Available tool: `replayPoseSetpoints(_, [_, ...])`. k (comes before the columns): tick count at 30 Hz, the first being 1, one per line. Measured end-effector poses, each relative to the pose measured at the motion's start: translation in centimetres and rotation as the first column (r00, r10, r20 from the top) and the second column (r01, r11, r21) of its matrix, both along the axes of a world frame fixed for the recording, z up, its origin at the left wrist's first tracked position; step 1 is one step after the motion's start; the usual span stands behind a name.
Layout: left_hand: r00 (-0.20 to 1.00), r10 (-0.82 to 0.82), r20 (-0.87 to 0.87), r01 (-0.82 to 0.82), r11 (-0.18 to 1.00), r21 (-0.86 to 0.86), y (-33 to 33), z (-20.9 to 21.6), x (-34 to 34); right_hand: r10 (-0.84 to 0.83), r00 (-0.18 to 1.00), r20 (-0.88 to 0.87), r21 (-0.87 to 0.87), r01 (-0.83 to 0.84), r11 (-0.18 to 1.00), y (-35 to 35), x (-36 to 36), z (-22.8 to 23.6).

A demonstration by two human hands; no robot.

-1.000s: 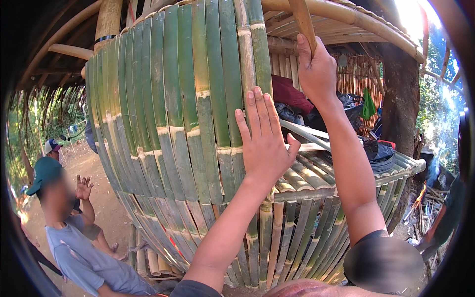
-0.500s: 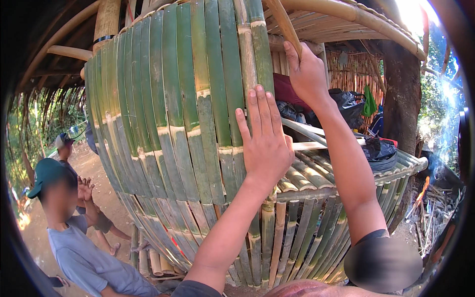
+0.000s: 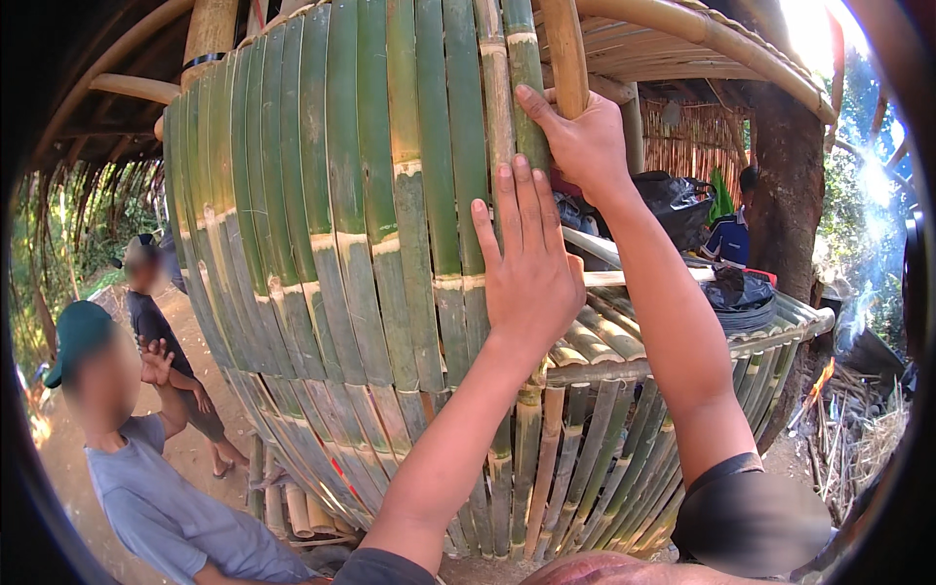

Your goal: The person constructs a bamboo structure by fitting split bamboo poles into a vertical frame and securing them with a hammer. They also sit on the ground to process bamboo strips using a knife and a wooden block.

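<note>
A wall of split green bamboo slats [image 3: 373, 175] stands upright in front of me, greyer toward the bottom. My left hand [image 3: 531, 273] lies flat on its right edge with the fingers stretched upward, over a narrow brownish slat [image 3: 495, 93] and its green neighbour [image 3: 525, 68]. Just above, my right hand [image 3: 590, 144] grips the lower end of a smooth brown wooden stick [image 3: 565, 54]. That stick stands nearly upright beside the edge slat, and its top runs out of the picture. The right thumb points toward the slat; whether it touches is unclear.
Right of the wall is a bamboo platform [image 3: 609, 336] with black plastic bags [image 3: 673, 205] and a dark coil [image 3: 746, 317]. A person in a green cap [image 3: 146, 478] stands at left, another person [image 3: 161, 331] behind. A small fire [image 3: 824, 378] smokes at far right.
My right hand has come down and left, and the stick has swung from slanted to nearly upright by the slat edge. My left hand stays flat on the slats. The person behind has come further into view.
</note>
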State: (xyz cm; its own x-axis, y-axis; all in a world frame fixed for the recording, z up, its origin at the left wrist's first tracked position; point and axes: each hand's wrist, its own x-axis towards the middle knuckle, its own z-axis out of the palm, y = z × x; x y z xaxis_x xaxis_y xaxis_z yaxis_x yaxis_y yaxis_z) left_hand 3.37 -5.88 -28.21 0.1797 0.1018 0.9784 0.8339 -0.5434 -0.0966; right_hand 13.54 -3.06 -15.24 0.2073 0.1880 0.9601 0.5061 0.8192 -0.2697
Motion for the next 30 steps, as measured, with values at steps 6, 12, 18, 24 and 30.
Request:
replayPoseSetpoints(6, [1.000, 0.010, 0.003, -0.010, 1.000, -0.002, -0.2, 0.0, -0.2, -0.006, 1.000, 0.010, -0.016, 0.006, 1.000, -0.8, -0.5, 0.0])
replayPoseSetpoints(12, [1.000, -0.021, 0.015, 0.021, 1.000, -0.023, -0.2, 0.1, 0.1, -0.051, 0.998, 0.024, -0.007, 0.051, 0.999, -0.4, -0.2, -0.1])
replayPoseSetpoints(18, [1.000, -0.022, 0.003, 0.022, 0.999, -0.025, -0.3, 0.1, -0.1, -0.084, 0.996, 0.007, -0.018, 0.084, 0.996, -0.4, -0.4, -0.1])
replayPoseSetpoints(24, [1.000, -0.031, -0.002, 0.031, 0.999, -0.027, -0.2, 0.1, -0.1, -0.076, 0.997, -0.011, -0.024, 0.076, 0.997, -0.6, -0.6, -0.2])
replayPoseSetpoints(30, [0.999, -0.048, -0.009, 0.047, 0.998, -0.029, -0.4, 0.0, -0.1, -0.111, 0.994, 0.004, -0.017, 0.111, 0.994, -1.2, -0.6, -0.1])
